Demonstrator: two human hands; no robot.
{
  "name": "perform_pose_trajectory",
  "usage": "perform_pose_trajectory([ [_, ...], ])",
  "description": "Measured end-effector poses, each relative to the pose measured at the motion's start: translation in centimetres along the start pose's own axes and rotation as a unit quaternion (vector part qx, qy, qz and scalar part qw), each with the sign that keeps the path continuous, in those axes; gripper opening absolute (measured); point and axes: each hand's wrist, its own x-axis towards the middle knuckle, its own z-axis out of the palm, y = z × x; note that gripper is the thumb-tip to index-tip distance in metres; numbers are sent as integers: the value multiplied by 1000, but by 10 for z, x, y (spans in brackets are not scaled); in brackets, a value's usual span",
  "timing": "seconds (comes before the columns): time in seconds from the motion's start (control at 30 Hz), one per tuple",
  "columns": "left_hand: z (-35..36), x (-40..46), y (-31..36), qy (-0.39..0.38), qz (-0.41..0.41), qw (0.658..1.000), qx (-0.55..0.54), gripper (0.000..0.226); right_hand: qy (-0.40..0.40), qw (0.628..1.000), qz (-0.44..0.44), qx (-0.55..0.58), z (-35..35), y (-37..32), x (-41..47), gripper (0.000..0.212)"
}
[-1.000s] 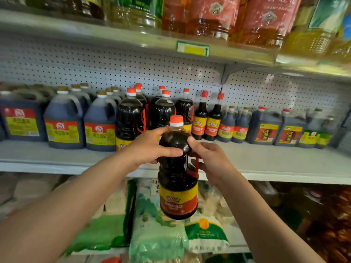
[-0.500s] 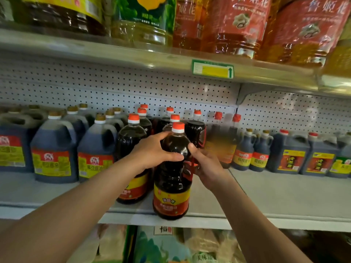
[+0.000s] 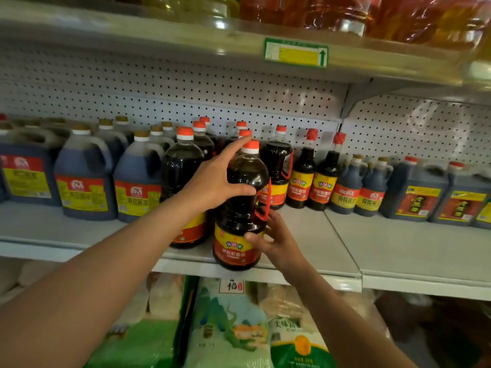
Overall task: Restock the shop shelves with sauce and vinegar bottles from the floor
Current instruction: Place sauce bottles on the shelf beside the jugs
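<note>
A dark soy sauce bottle with an orange cap, red side handle and red-yellow label stands upright at the front edge of the white middle shelf. My left hand grips its shoulder, thumb across the front and index finger reaching up towards the cap. My right hand holds its lower right side, thumb on the label and fingers by the red handle. A matching bottle stands just to its left, and more of them stand in rows behind.
Large blue-grey jugs fill the shelf's left part; slim sauce bottles and more jugs line the right back. Oil bottles sit on the shelf above. Bags of rice lie on the shelf below.
Both hands carried the bottle up and forward from in front of the lower shelf and set it on the middle shelf's front edge. My right hand slid down from the handle to the label.
</note>
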Motion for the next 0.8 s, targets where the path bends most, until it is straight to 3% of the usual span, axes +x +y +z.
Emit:
perform_pose_trajectory([
  [0.17,-8,1,9,-23,-23,998,56,120,28,999,14,-31,16,15,-5,105],
  [0.37,-8,10,12,-28,-13,987,157,130,14,998,30,-50,14,13,0,107],
  [0.8,-7,40,0,-21,-26,987,157,120,18,998,48,-46,17,24,24,113],
])
